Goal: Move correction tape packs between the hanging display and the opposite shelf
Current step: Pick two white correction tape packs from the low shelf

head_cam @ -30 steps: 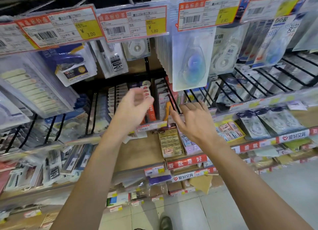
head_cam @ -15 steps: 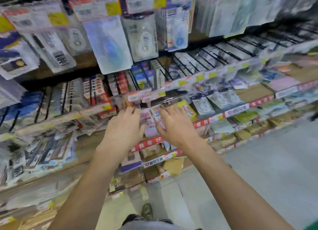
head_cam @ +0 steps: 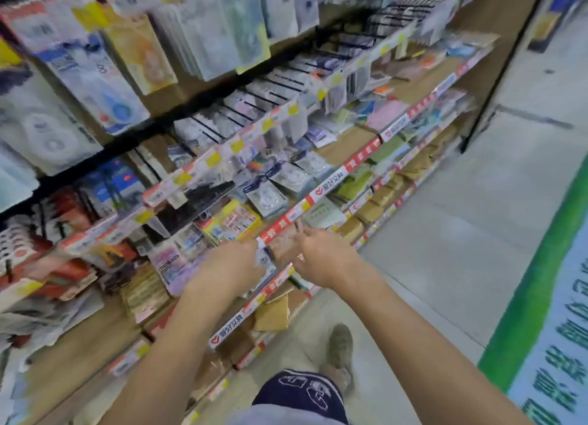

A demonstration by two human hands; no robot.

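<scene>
both hands low at shelf edge, close together. left hand [head_cam: 234,262] gripped small correction tape pack [head_cam: 265,260]; right hand [head_cam: 321,256] just beside, fingers curled, grip unclear through blur. more packs [head_cam: 280,186] lay on shelf [head_cam: 362,162] above.

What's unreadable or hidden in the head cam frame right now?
- Left hand: seen from the back, so its fingertips and any grip are hidden.
- Pack between the hands: mostly covered by the left hand, type unclear.
- Right hand: fingers smeared by motion blur.
- Hanging packs: print blurred, top row cut by the edge.
</scene>
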